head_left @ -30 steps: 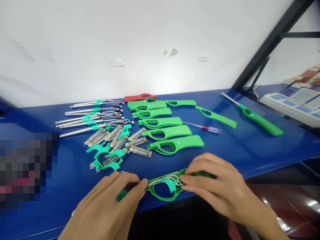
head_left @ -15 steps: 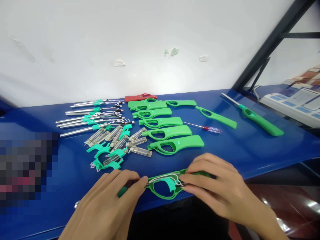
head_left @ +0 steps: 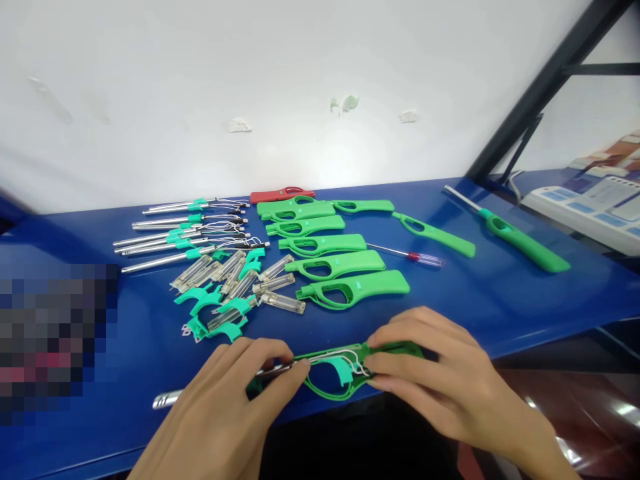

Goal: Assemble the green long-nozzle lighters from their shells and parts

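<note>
Front casing (head_left: 329, 395) green; trigger (head_left: 342, 371) teal; wires (head_left: 357, 363) white; tube (head_left: 167, 400) silver. Other casings (head_left: 383, 283) green, one red casing (head_left: 280, 196). Tanks (head_left: 284, 303) clear. Screwdriver handle (head_left: 431, 261) clear purple, collar (head_left: 413, 257) red. Table (head_left: 450, 303) blue, wall (head_left: 200, 67) white, frame (head_left: 530, 87) black. Panel (head_left: 590, 205) white, blue rectangles.

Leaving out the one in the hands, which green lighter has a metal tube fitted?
The green lighter at the far right, past the screwdriver: a silver tube juts from its front end. The other untouched green handles show none.

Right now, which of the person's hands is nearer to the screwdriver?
Right hand. It is at the open green casing, on the near side of the screwdriver; the left hand is farther off, toward the viewer and well to the left.
</note>
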`<state>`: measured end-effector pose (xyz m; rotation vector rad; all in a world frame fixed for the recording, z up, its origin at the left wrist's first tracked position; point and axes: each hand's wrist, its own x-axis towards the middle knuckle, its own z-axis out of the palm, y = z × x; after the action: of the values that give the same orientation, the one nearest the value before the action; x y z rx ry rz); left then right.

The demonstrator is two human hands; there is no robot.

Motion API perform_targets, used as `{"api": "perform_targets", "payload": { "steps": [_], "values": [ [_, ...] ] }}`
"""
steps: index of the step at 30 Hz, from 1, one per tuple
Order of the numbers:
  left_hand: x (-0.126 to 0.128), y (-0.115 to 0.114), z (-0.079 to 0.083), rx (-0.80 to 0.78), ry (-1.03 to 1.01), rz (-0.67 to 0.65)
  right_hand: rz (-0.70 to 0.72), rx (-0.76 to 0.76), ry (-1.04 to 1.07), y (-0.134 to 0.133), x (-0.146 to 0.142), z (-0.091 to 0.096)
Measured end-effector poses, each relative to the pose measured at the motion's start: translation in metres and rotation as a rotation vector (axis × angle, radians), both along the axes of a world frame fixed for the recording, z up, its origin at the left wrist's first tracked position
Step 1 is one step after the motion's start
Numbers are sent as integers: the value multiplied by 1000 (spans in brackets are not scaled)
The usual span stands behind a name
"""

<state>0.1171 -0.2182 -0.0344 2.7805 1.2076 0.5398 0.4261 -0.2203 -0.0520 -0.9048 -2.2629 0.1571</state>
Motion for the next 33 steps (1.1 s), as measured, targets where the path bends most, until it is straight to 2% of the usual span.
{"api": "perform_targets", "payload": {
  "steps": [8,12,18,23,25,30,33],
  "values": [
    [-1,1,-3,4,6,-3,-3,-15,-4,0,0,-1],
    [-5,4,-5,44,2,-58,-1,-13,-41,-1,1,-2],
    [-3,4,-5,48,37,-36,-23,-27,-84,-1,3,-5],
    [-6,8,-4,135,2,9,-103,18,-47,-2,3,-5],
    [-9,10,-2,173,-49,73,-135,41,-44,-2,4,-5],
    [-13,16,7,270,-186,431,-219,45,-61,-3,5,-9],
    [-18,20,10,306,-225,549,-273,41,-69,-4,5,-12]
  ]
}}
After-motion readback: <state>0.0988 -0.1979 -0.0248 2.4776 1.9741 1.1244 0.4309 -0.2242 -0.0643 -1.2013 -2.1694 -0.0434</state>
